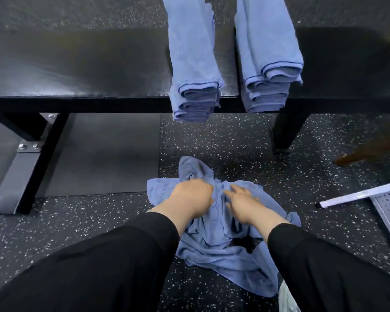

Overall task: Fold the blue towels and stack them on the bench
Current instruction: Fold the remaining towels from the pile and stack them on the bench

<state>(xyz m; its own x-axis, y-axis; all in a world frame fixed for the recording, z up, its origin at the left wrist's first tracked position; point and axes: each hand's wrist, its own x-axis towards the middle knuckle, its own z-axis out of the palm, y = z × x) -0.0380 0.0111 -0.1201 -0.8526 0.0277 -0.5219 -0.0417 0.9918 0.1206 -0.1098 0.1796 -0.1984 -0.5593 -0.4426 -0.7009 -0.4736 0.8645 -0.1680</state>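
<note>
- two stacks of folded towels lie on the bench: the left stack and the right stack, side by side, apart, their near ends hanging a little over the near edge.
- by the visible folded edges, each stack seems to hold about three towels; the exact count i cannot tell.
- so a good part of the task looks done, as i judge it.
- what is left: the crumpled pile of blue towels on the floor, near the person, in front of the bench. how many towels are in it, one or more, i cannot tell.
- the left hand is on the far part of the pile, fingers curled into the cloth, gripping it.
- the right hand is just beside it, fingers fairly straight and a little spread, touching the cloth.
- the next step, i think, is to lift one towel out and open it flat.
- one grey metal part lies on the floor at the right.
</note>
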